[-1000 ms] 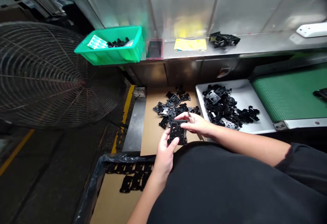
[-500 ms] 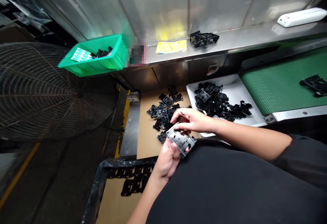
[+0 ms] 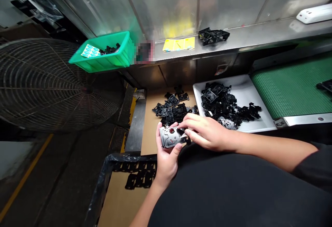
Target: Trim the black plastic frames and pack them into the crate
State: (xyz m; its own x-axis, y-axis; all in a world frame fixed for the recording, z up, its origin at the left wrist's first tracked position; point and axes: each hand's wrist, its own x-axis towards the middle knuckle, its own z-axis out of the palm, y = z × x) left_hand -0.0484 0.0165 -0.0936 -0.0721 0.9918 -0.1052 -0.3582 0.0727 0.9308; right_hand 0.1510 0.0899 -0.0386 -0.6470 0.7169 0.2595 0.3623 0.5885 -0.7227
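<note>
My left hand (image 3: 166,161) is closed around the edges of a flat black plastic part (image 3: 171,138) with cut-out holes. Its broad face is turned up, and light glints on it. Over the right end of that part, my right hand (image 3: 204,130) is closed, fingers bent down onto it. A small, thin, pale tool (image 3: 183,135) shows at its fingertips; its exact kind is unclear. Just beyond both hands, a heap of similar black plastic parts (image 3: 169,111) lies on a cardboard sheet (image 3: 149,133).
More black parts fill a white tray (image 3: 266,121) beside a green conveyor belt (image 3: 293,92). On the steel ledge (image 3: 249,37) are yellow cards (image 3: 178,44) and a black assembly (image 3: 213,36). A green bin (image 3: 103,61) stands by a large fan (image 3: 64,88). Below, a lined box (image 3: 121,199) holds rows of parts.
The part has been turned flatter and moved slightly left in my left hand. My right hand has shifted from its upper edge to its right end. The whole view has swung a little left.
</note>
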